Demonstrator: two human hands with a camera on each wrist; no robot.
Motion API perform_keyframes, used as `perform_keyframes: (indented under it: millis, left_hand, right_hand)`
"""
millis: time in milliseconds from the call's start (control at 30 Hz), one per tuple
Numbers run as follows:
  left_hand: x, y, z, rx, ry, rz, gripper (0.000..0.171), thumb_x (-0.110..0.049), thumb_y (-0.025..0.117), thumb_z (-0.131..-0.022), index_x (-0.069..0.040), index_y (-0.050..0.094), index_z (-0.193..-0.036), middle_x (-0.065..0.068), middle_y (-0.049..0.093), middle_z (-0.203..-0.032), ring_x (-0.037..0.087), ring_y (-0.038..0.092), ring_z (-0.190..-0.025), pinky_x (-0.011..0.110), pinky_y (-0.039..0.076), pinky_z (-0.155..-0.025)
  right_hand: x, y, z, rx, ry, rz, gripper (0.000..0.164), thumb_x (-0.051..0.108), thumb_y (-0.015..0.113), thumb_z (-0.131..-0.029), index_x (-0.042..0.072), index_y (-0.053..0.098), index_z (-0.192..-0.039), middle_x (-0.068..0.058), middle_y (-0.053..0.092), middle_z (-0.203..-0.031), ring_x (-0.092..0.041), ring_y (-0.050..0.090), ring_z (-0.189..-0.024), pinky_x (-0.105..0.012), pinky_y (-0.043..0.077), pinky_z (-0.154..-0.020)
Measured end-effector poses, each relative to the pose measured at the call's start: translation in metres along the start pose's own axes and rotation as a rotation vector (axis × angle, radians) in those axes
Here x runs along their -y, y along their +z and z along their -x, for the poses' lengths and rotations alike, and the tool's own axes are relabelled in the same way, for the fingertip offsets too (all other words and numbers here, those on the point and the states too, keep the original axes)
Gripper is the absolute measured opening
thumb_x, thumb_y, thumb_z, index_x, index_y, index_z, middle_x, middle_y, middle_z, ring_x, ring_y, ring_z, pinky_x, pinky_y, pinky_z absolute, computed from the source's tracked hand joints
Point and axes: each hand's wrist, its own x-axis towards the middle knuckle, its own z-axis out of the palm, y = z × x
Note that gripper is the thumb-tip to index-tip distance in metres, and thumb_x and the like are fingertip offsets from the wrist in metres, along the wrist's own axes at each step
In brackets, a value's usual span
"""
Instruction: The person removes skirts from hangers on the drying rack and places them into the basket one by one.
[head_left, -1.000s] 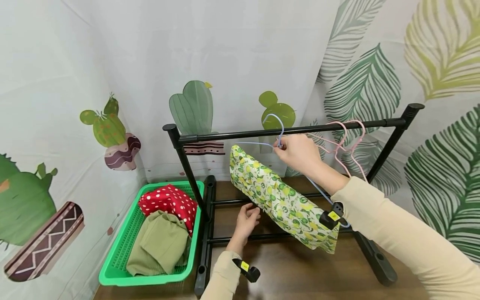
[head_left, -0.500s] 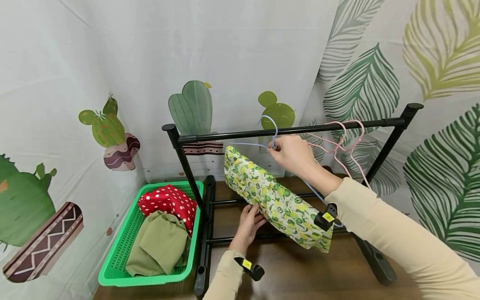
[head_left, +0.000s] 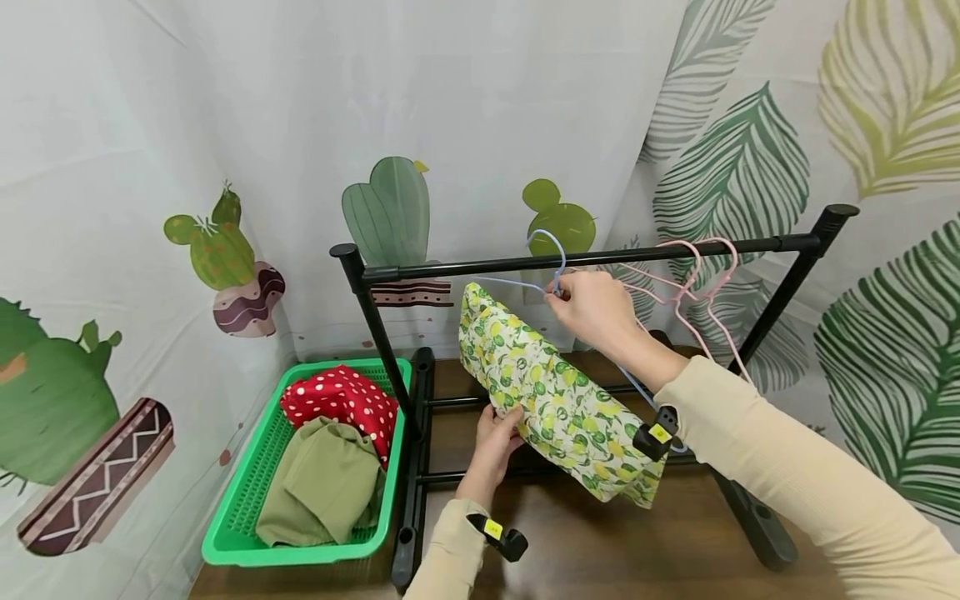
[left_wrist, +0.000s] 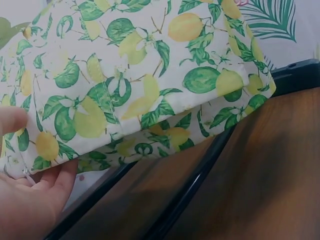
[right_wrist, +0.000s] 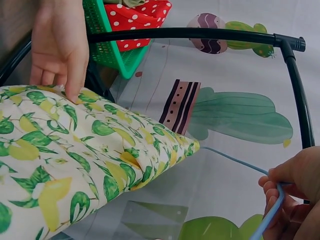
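Observation:
A blue wire hanger (head_left: 560,247) is pinched at the base of its hook by my right hand (head_left: 597,307), just below the rack's top bar (head_left: 465,268). The hook rises above that bar. Over the hanger hangs a folded white cloth (head_left: 551,392) printed with lemons and green leaves, slanting down to the right. My left hand (head_left: 492,446) grips the cloth's lower edge; in the left wrist view its thumb lies on the front and its fingers (left_wrist: 61,182) go underneath. In the right wrist view the hanger's arm comes out of the cloth's pointed corner.
Two pink hangers (head_left: 684,287) hang on the bar's right part. Left of the black rack, a green basket (head_left: 225,521) holds a red polka-dot cloth (head_left: 341,400) and an olive cloth (head_left: 322,483). Behind stands a printed curtain (head_left: 480,100); everything rests on a wooden table (head_left: 592,550).
My left hand has come up to the cloth's lower edge and taken hold of it. The right hand, hanger and cloth have shifted only slightly.

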Motion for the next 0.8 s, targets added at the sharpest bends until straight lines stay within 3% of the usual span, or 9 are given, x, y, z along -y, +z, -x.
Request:
perform_keyframes:
  millis: [200, 333, 500, 633, 800]
  left_hand:
    - [-0.007, -0.004, 0.002, 0.004, 0.02, -0.047, 0.049, -0.014, 0.062, -0.087, 0.001, 0.04, -0.128, 0.007, 0.062, -0.104, 0.012, 0.061, -0.08, 0.03, 0.052, -0.069]
    - [-0.024, -0.002, 0.014, -0.004, 0.04, -0.118, 0.039, -0.01, 0.059, -0.088, 0.004, 0.046, -0.121, 0.006, 0.062, -0.093, 0.012, 0.061, -0.074, 0.029, 0.051, -0.066]
    - [-0.024, -0.007, 0.012, -0.026, 0.065, -0.184, 0.028, -0.01, 0.058, -0.089, 0.004, 0.054, -0.113, 0.004, 0.061, -0.084, 0.011, 0.06, -0.066, 0.026, 0.05, -0.061]
    - [-0.025, -0.015, 0.01, -0.019, 0.07, -0.227, 0.026, -0.011, 0.058, -0.089, 0.002, 0.058, -0.112, 0.006, 0.061, -0.085, 0.012, 0.061, -0.067, 0.03, 0.052, -0.063]
    - [-0.038, -0.021, 0.014, 0.019, 0.074, -0.29, 0.025, -0.014, 0.058, -0.09, 0.0, 0.06, -0.11, 0.007, 0.062, -0.091, 0.015, 0.061, -0.074, 0.029, 0.052, -0.065]
  right_hand:
    - [-0.005, 0.001, 0.0, -0.041, -0.002, -0.013, 0.014, 0.022, 0.062, -0.086, 0.014, 0.074, -0.084, -0.004, 0.066, -0.065, -0.016, 0.05, -0.045, -0.025, 0.029, -0.035]
    - [-0.008, 0.002, 0.001, -0.053, 0.011, -0.011, 0.015, 0.023, 0.062, -0.086, 0.014, 0.073, -0.082, -0.003, 0.064, -0.061, -0.016, 0.049, -0.044, -0.025, 0.029, -0.034]
    - [-0.01, 0.001, 0.003, -0.053, 0.025, -0.011, 0.02, 0.025, 0.062, -0.086, 0.014, 0.069, -0.071, -0.003, 0.059, -0.055, -0.016, 0.046, -0.042, -0.026, 0.028, -0.035]
    - [-0.014, 0.002, 0.004, -0.057, 0.029, -0.006, 0.03, 0.025, 0.062, -0.086, 0.014, 0.059, -0.058, -0.002, 0.056, -0.051, -0.017, 0.045, -0.042, -0.026, 0.027, -0.036]
    - [-0.018, 0.004, 0.004, -0.053, 0.041, -0.005, 0.025, 0.023, 0.062, -0.086, 0.013, 0.065, -0.063, -0.003, 0.059, -0.055, -0.018, 0.046, -0.043, -0.027, 0.029, -0.037]
